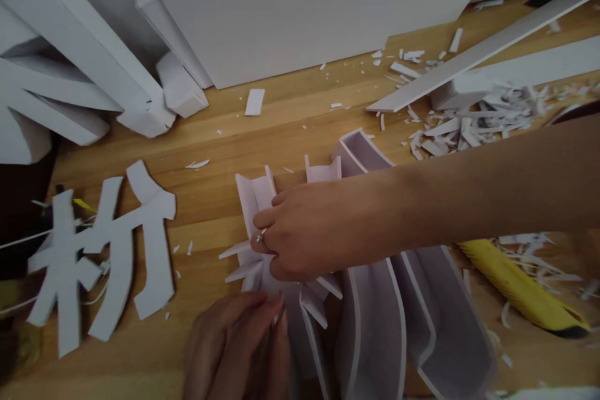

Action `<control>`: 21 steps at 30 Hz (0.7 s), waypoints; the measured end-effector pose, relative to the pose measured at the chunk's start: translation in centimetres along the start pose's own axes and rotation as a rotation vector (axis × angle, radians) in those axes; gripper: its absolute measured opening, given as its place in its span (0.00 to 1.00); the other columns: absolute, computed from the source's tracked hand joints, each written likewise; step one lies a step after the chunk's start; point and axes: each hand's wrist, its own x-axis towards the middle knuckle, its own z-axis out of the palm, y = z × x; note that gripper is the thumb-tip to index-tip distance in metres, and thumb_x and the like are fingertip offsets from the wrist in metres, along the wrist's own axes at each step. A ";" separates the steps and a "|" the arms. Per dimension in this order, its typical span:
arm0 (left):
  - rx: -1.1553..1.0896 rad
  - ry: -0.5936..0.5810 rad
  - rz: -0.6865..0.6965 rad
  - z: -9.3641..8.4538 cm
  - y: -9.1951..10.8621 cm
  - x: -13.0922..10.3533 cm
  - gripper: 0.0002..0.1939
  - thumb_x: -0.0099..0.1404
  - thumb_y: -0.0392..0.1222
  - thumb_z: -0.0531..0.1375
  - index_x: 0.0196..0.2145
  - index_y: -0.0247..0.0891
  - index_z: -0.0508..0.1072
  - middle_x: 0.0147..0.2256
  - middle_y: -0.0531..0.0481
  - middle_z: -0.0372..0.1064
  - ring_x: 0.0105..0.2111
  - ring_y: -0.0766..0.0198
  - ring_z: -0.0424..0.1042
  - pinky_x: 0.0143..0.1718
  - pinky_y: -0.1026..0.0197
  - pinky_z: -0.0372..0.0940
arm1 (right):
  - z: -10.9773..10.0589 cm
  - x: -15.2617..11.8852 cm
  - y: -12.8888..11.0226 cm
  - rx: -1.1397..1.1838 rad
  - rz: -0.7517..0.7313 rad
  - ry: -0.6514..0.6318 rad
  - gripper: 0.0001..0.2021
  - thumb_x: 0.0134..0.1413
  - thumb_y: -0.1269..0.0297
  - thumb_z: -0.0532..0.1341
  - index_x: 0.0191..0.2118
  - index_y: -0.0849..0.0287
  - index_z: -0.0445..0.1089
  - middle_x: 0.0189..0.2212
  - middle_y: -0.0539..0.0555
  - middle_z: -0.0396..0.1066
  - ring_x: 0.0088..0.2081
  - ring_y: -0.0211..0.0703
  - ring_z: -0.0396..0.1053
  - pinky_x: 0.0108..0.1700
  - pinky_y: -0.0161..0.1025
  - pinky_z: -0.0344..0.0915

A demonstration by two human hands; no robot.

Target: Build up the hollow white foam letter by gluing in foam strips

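A white foam-board character (pixel 375 319) with thin upright side walls lies hollow side up on the wooden table. My right hand (pixel 309 231), with a ring on one finger, reaches across from the right over its left part. Its fingers are curled down onto the walls, and the fingertips are hidden. Below it, my left hand (pixel 239 344) is closed in a pinch at a wall on the near left side of the character. What exactly lies between the left fingertips is hard to see. A yellow utility knife (pixel 520 287) rests to the right, under my right forearm.
A flat white cut-out character (pixel 112 244) with cords under it lies at left. Large white foam letters (pixel 84 75) stand behind. A big white board (pixel 300 19) leans at the back. Scraps (pixel 487 119) and a long foam strip (pixel 469 56) lie at right.
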 end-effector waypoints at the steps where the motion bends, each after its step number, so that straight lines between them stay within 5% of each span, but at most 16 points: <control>1: -0.011 -0.039 0.005 0.2 0.2 0.5 0.12 0.65 0.28 0.63 0.44 0.41 0.75 0.42 0.51 0.71 0.40 0.66 0.73 0.44 0.63 0.68 | 0.2 -0.2 0.0 0.011 0.012 0.027 0.05 0.59 0.71 0.63 0.35 0.52 0.73 0.35 0.44 0.76 0.40 0.37 0.68 0.35 0.42 0.59; 11: 0.081 -0.161 0.076 1.4 -0.1 2.1 0.09 0.69 0.33 0.62 0.46 0.41 0.75 0.42 0.48 0.71 0.40 0.62 0.73 0.44 0.61 0.69 | 0.7 -1.5 0.2 0.105 0.095 0.184 0.05 0.62 0.70 0.65 0.35 0.53 0.75 0.37 0.48 0.77 0.42 0.42 0.72 0.38 0.43 0.66; 17: 0.130 -0.203 0.130 1.3 -0.1 2.5 0.07 0.70 0.33 0.59 0.44 0.39 0.75 0.41 0.46 0.71 0.38 0.61 0.73 0.40 0.60 0.69 | 0.5 -1.5 -0.4 0.064 0.124 0.087 0.06 0.66 0.68 0.62 0.37 0.51 0.75 0.41 0.51 0.77 0.45 0.47 0.70 0.40 0.48 0.67; 21: 0.082 -0.186 0.109 0.3 -0.2 1.7 0.10 0.69 0.30 0.60 0.46 0.39 0.74 0.43 0.47 0.72 0.41 0.63 0.74 0.44 0.63 0.70 | 0.2 -2.7 -1.5 0.015 0.180 0.143 0.06 0.63 0.68 0.64 0.33 0.54 0.75 0.37 0.53 0.75 0.46 0.52 0.69 0.44 0.51 0.67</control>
